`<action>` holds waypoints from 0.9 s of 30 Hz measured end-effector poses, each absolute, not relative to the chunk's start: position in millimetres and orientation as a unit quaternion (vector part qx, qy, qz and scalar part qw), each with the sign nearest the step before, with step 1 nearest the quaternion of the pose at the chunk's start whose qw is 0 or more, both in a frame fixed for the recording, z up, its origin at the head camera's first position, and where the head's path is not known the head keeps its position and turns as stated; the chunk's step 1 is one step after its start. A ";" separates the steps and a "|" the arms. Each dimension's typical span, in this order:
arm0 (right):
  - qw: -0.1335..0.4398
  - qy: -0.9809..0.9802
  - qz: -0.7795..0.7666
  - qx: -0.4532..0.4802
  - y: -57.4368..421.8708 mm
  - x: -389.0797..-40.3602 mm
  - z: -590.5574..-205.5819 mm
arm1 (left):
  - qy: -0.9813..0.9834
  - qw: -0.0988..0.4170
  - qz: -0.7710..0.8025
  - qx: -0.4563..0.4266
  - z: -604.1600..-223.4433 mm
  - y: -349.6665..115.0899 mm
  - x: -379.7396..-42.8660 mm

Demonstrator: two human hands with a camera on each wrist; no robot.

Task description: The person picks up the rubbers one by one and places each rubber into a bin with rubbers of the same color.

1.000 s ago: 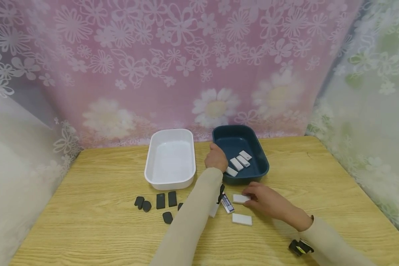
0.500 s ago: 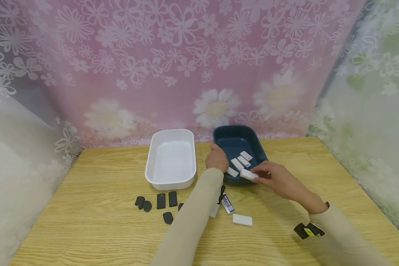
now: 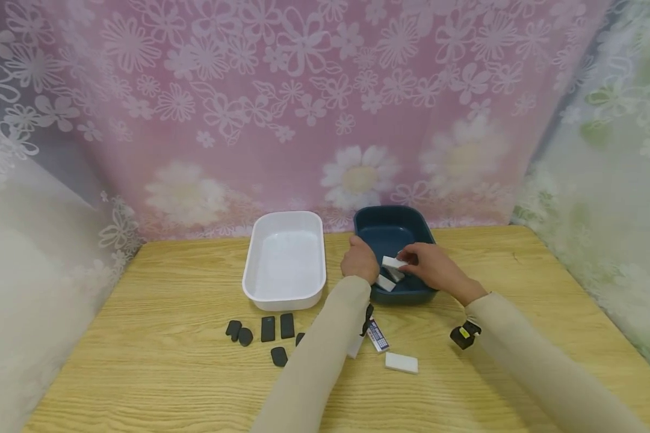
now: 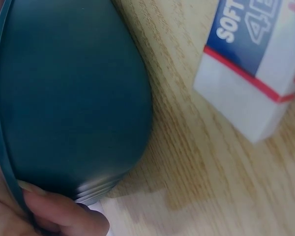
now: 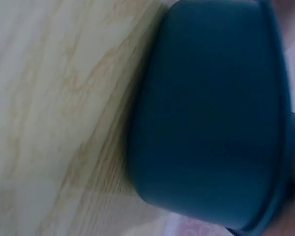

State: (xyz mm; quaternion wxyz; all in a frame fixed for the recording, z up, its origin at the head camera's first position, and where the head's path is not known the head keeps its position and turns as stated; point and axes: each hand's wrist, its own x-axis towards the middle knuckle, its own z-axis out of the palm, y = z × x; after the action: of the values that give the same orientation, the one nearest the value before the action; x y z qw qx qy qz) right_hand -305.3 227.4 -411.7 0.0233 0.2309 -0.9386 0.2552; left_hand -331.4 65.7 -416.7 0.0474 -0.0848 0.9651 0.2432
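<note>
My left hand (image 3: 360, 260) grips the left rim of a dark blue basin (image 3: 380, 231); in the left wrist view its fingers (image 4: 64, 211) curl at the rim. My right hand (image 3: 432, 266) pinches a white eraser (image 3: 393, 263) inside the basin, above other white erasers (image 3: 386, 283) that it partly covers. In front of the basin lie an eraser in a blue-and-white sleeve (image 3: 378, 335) and a plain white eraser (image 3: 402, 362). The left sleeve partly hides another white block (image 3: 354, 347). In the right wrist view the basin's outer wall (image 5: 206, 113) hides the right fingertips.
A white basin (image 3: 284, 302) stands left of the blue one. Small black pieces lie before it, among them two rectangular ones (image 3: 268, 329) and rounded ones (image 3: 278, 356). The left forearm (image 3: 319, 355) crosses the wooden table (image 3: 168, 361). A floral curtain (image 3: 260, 120) hangs behind.
My right hand has picked up a white eraser from the table and carried it up and left into the blue basin. The left hand keeps its grip on the rim.
</note>
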 end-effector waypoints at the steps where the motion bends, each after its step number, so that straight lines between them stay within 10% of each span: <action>1: 0.022 -0.940 0.252 0.231 227.5 -307.5 -413.5 | 0.965 0.048 0.243 -0.084 -417.0 66.8 -331.1; 27: 0.034 -0.939 0.224 0.258 226.6 -281.0 -399.6 | 0.966 0.050 0.246 -0.066 -415.7 63.4 -328.0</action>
State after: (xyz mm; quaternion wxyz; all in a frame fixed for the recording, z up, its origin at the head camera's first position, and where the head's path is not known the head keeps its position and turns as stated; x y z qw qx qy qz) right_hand -281.0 226.6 -399.6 0.0341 0.2583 -0.9392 0.2237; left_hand -328.0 63.4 -415.7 0.0502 -0.0657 0.9658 0.2458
